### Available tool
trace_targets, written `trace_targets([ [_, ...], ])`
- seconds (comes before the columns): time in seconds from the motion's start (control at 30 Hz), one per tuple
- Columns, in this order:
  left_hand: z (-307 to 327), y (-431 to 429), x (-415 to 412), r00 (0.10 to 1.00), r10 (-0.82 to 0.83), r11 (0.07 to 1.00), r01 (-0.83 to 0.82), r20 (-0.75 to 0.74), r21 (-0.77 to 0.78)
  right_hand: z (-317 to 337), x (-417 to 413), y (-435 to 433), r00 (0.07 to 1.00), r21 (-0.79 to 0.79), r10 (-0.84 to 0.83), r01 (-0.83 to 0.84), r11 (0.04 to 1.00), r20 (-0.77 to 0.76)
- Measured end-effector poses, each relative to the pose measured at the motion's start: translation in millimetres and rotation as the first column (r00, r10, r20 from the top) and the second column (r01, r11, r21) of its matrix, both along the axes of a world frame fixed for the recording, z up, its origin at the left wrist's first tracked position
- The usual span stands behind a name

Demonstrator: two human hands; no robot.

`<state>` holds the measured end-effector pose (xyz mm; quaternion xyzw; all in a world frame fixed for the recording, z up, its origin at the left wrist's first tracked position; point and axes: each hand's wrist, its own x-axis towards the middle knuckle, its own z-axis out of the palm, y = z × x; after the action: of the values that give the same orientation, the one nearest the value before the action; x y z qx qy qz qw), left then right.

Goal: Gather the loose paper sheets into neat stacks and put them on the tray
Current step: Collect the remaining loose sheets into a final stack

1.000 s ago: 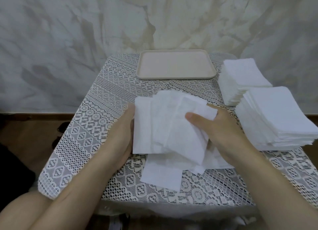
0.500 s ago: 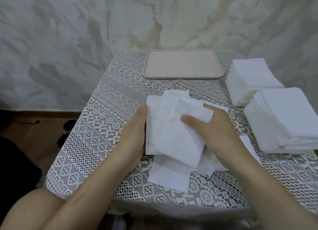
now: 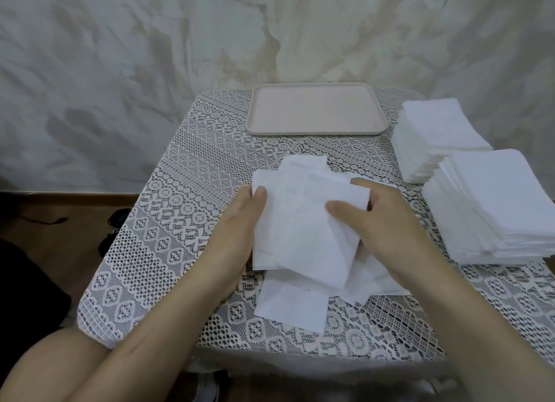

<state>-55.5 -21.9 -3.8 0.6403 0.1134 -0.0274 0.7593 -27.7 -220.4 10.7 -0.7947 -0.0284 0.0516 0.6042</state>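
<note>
Head view, left to right: the left hand point(image 3: 237, 224) lies along the left edge of the loose paper sheets point(image 3: 300, 239). Its thumb rests on top of the pile, and the fingers are hidden beneath, so it seems to pinch that edge and act as a stop to square the sheets against. Between the two grips the sheets overlap askew, corners fanned out, resting on the lace cloth point(image 3: 180, 221). One stray sheet point(image 3: 291, 308) pokes out on the near side of the grip, below both hands. The right hand point(image 3: 387, 224) pinches the right side of the pile, thumb pressed on top and forefinger hooked over the far corner, probably to slide the top sheets into line. Right of that grip stand a near stack point(image 3: 498, 203) and a far stack point(image 3: 438, 131), already squared. Beyond the grip lies the tray point(image 3: 315, 132), with no paper on it, so stacking looks well along but the placing is not yet begun.
</note>
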Motion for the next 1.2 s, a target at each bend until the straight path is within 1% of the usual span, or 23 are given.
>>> trace_targets([
  [0.07,1,1,1,1.000,-0.006,1.000,0.006,-0.010,-0.015,1,2,-4,1.000,0.027,-0.014,0.014,1.000,0.012],
  [0.17,3,2,1,1.000,-0.029,1.000,0.029,-0.009,-0.005,3,1,-6,1.000,0.045,0.019,-0.020,0.999,0.016],
  [0.23,4,1,0,0.998,-0.064,0.997,0.064,-0.010,0.034,5,-1,-3,0.999,0.041,0.042,-0.043,0.998,0.023],
  [0.3,4,1,-1,0.998,-0.068,0.997,0.068,0.001,0.036,5,-1,2,0.998,0.022,0.053,-0.054,0.998,0.040],
  [0.43,2,2,-1,0.996,-0.081,0.997,0.081,0.027,0.015,6,0,8,0.998,-0.003,0.037,-0.037,0.999,0.049],
  [0.57,-2,4,-1,0.991,-0.127,0.991,0.125,0.045,0.053,4,1,9,0.998,-0.007,0.026,-0.025,1.000,0.065],
  [0.7,-5,5,0,0.993,-0.108,0.992,0.105,0.042,0.070,0,2,6,0.998,-0.017,0.009,-0.008,1.000,0.066],
  [0.77,-4,5,0,0.995,-0.087,0.994,0.084,0.039,0.071,-1,2,3,0.997,-0.006,-0.012,0.013,1.000,0.077],
  [0.83,-3,6,1,0.996,-0.080,0.995,0.078,0.033,0.062,-2,2,-2,0.997,0.040,-0.020,0.017,0.999,0.077],
  [0.9,-4,6,0,0.996,-0.086,0.995,0.084,0.026,0.055,-2,4,-6,0.998,0.106,-0.037,0.031,0.994,0.054],
  [1.0,-1,4,-2,0.992,-0.116,0.992,0.114,0.039,0.055,4,3,-4,0.998,0.154,-0.033,0.026,0.988,0.045],
  [1.1,3,1,-4,0.987,-0.154,0.988,0.153,0.045,0.033,7,3,3,0.997,0.157,-0.018,0.006,0.988,0.080],
  [1.2,3,2,-5,0.983,-0.177,0.984,0.176,0.045,0.037,8,5,10,0.991,0.123,-0.035,0.019,0.992,0.130],
])
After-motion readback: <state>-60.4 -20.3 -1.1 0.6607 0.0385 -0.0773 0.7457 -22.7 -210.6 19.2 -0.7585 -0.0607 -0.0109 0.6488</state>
